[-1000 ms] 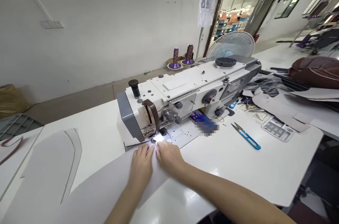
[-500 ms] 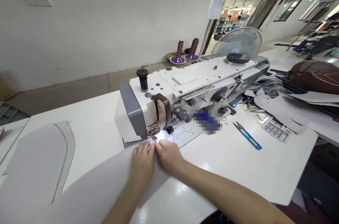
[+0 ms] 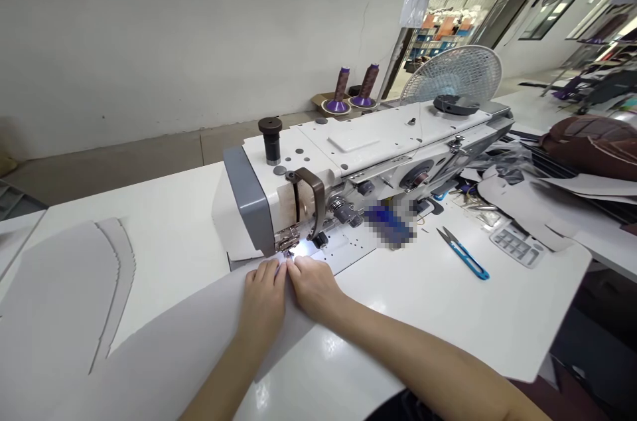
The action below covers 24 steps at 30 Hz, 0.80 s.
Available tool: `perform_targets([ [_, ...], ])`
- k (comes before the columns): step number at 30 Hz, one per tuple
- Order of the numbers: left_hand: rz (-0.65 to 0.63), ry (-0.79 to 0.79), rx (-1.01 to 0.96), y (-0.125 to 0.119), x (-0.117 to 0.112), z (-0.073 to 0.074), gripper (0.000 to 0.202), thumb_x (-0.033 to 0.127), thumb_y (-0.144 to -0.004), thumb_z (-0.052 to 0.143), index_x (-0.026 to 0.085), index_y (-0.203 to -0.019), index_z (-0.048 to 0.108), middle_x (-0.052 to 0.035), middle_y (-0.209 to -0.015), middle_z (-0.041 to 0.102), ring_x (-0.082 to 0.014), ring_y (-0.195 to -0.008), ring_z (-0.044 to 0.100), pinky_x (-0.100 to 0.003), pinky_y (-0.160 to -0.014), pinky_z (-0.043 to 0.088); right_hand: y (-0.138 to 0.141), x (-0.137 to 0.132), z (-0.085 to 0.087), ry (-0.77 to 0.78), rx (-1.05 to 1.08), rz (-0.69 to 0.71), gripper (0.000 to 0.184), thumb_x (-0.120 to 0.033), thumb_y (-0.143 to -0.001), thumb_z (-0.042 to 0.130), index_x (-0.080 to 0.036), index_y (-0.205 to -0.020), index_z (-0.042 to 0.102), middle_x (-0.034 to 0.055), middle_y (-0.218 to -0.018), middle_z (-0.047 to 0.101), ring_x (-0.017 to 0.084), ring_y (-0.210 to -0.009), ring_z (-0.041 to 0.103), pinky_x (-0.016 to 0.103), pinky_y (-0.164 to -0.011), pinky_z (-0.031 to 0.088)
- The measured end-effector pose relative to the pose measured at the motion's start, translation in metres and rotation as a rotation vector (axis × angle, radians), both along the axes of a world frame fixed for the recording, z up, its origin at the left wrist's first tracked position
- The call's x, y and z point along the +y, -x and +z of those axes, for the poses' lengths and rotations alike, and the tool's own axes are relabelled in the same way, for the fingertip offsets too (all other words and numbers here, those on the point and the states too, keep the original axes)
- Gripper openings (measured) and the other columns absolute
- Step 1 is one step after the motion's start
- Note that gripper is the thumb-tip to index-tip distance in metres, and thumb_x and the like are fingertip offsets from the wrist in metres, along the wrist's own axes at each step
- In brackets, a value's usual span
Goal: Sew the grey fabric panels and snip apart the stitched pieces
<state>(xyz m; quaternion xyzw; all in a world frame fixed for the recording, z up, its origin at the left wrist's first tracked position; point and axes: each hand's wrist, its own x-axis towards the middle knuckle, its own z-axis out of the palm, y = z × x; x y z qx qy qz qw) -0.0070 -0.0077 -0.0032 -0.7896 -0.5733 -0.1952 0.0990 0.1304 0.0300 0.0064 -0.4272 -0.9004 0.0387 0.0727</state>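
A large pale grey fabric panel [image 3: 179, 335] runs from the lower left up to the sewing machine [image 3: 318, 162], its upper end under the lit presser foot [image 3: 287, 253]. My left hand [image 3: 265, 295] is closed on the panel just in front of the foot, fingers curled together over the cloth. Beside it, my right hand [image 3: 314, 285] pinches the panel near its right edge, thumb and index finger close to the needle area. The two hands almost touch. My fingertips partly hide the cloth between them, and the needle tip is too small to make out.
More grey panels with ragged edges [image 3: 64, 275] lie on the left. Blue thread snips [image 3: 464, 253] and a grey slotted plastic piece [image 3: 517, 245] rest on the right. Two thread cones [image 3: 341, 92] and a fan [image 3: 452, 76] stand behind the machine; brown material [image 3: 590, 142] is piled far right.
The view has shifted slightly, and my hands appear a little higher and further left. Both stay on the panel at the presser foot, in much the same grip.
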Motion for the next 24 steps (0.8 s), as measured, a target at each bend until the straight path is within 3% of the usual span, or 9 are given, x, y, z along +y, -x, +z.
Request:
perform_targets([
  [14, -0.011, 0.048, 0.120, 0.007, 0.006, -0.003, 0.039, 0.004, -0.085, 0.032, 0.014, -0.112, 0.059, -0.0124, -0.115, 0.061, -0.0245, -0.108, 0.053, -0.038, -0.083, 0.044, 0.002, 0.001, -0.005, -0.060, 0.009, 0.049, 0.019, -0.007, -0.090, 0.036, -0.013, -0.097, 0.052, 0.0080, -0.083, 0.054, 0.019, -0.074, 0.047, 0.029, -0.058, 0.033],
  [19, 0.077, 0.007, 0.141, -0.009, -0.004, 0.001, 0.037, 0.005, -0.085, 0.033, 0.011, -0.113, 0.058, -0.0150, -0.114, 0.061, -0.0266, -0.111, 0.051, -0.040, -0.085, 0.043, 0.003, -0.001, 0.000, -0.008, -0.007, -0.029, 0.015, -0.011, -0.093, 0.040, -0.016, -0.090, 0.053, 0.0059, -0.084, 0.054, 0.018, -0.075, 0.047, 0.028, -0.056, 0.031],
  [24, 0.080, -0.011, 0.145, -0.010, -0.006, -0.001, 0.035, 0.005, -0.086, 0.033, 0.009, -0.111, 0.058, -0.0152, -0.112, 0.061, -0.0272, -0.110, 0.053, -0.040, -0.084, 0.045, 0.003, -0.003, 0.006, 0.011, -0.043, -0.127, 0.014, -0.016, -0.095, 0.041, -0.017, -0.098, 0.055, 0.0069, -0.091, 0.055, 0.018, -0.078, 0.048, 0.027, -0.055, 0.027],
])
